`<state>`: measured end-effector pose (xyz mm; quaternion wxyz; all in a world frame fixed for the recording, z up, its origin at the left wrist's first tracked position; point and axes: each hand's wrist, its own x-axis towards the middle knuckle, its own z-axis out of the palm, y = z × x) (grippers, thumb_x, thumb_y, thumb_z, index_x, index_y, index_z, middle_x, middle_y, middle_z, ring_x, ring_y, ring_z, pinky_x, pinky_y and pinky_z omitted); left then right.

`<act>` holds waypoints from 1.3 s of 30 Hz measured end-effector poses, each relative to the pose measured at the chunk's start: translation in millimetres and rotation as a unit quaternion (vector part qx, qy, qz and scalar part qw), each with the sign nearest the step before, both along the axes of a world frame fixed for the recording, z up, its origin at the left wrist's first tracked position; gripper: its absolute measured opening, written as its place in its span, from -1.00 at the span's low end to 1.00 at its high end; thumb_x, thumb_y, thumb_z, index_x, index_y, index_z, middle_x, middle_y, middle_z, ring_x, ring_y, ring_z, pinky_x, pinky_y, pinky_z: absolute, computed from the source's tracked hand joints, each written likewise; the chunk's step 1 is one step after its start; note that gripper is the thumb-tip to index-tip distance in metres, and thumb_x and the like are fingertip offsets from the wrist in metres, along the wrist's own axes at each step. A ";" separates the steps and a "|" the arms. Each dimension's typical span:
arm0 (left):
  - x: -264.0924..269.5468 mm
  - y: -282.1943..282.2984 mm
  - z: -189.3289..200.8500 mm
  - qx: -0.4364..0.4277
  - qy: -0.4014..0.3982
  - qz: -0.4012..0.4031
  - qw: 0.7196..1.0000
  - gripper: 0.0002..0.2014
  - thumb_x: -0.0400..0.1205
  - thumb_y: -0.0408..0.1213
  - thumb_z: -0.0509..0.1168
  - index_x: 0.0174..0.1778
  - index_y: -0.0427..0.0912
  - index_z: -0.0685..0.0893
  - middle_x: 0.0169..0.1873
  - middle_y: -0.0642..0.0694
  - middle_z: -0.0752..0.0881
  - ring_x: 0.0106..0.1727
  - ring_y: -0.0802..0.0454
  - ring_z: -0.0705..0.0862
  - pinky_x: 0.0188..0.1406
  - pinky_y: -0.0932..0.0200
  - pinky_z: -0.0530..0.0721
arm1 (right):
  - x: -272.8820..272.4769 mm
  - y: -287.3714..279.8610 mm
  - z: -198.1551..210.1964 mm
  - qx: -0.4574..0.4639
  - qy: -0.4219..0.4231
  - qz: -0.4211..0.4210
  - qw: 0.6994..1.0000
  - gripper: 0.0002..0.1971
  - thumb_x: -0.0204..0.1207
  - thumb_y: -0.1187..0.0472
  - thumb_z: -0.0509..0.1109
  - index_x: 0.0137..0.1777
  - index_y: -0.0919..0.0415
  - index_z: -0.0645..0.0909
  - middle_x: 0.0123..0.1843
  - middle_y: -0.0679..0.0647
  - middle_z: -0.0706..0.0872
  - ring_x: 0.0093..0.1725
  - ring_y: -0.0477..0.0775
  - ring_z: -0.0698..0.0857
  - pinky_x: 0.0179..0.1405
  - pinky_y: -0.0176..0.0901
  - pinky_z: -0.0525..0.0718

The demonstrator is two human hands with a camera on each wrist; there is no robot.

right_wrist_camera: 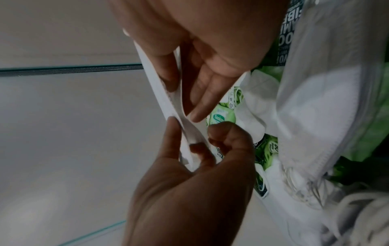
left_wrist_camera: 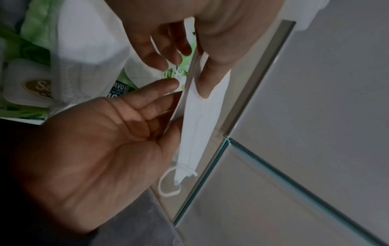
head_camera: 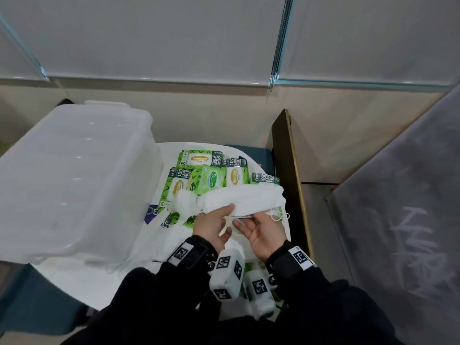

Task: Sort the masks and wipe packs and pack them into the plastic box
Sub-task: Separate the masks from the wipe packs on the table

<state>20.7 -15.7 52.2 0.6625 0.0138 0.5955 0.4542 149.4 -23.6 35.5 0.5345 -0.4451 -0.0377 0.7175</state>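
Note:
A thin stack of white folded masks (head_camera: 254, 200) (left_wrist_camera: 195, 129) (right_wrist_camera: 160, 93) is held edge-up between both hands, above the heap on the table. My left hand (head_camera: 219, 220) (left_wrist_camera: 84, 149) pinches it, with straight fingers (right_wrist_camera: 200, 99) on one side and the thumb on the other. My right hand (head_camera: 251, 225) (right_wrist_camera: 189, 199) pinches its lower end between thumb and curled fingers. An ear loop (left_wrist_camera: 168, 186) dangles from the stack. Green Sanicare wipe packs (head_camera: 211, 180) lie behind it. The translucent plastic box (head_camera: 74, 170) stands at the left.
More loose white masks (head_camera: 184, 202) lie among the wipe packs on the white round table (head_camera: 99, 282). A brown cardboard panel (head_camera: 288, 170) stands on edge just right of the table. A grey wall is behind.

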 end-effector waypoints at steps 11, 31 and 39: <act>-20.5 17.6 -8.9 0.038 -0.072 0.037 0.996 -0.75 0.54 -0.68 0.42 0.07 -0.37 0.68 0.02 -0.33 0.79 -0.17 -0.14 0.76 -0.36 0.20 0.79 | 55.1 17.5 14.2 -0.017 -0.049 0.013 0.999 -0.76 0.76 0.14 0.29 -0.07 0.26 0.65 -0.09 0.24 0.79 -0.14 0.25 0.81 -0.16 0.19 0.87; -111.8 31.0 3.8 0.129 -0.022 0.013 0.991 -0.95 0.67 -0.38 0.43 0.00 -0.21 0.69 -0.12 -0.20 0.79 -0.22 -0.08 0.80 -0.22 0.02 0.83 | 49.6 37.7 1.6 0.016 -0.403 0.201 0.893 -0.88 0.59 0.26 0.56 -0.17 0.20 0.70 -0.58 -0.09 0.31 -0.59 -0.07 0.26 -0.53 -0.20 0.29; -160.6 40.1 -7.3 0.124 0.109 -0.099 0.981 -0.81 0.67 -0.44 0.44 0.18 -0.38 0.76 -0.18 -0.25 0.81 -0.29 -0.07 0.76 -0.17 -0.01 0.88 | 79.0 25.7 -8.1 -0.076 -0.294 0.148 0.941 -0.83 0.61 0.24 0.46 -0.19 0.30 0.74 -0.39 0.07 0.57 -0.38 0.08 0.57 -0.43 -0.14 0.61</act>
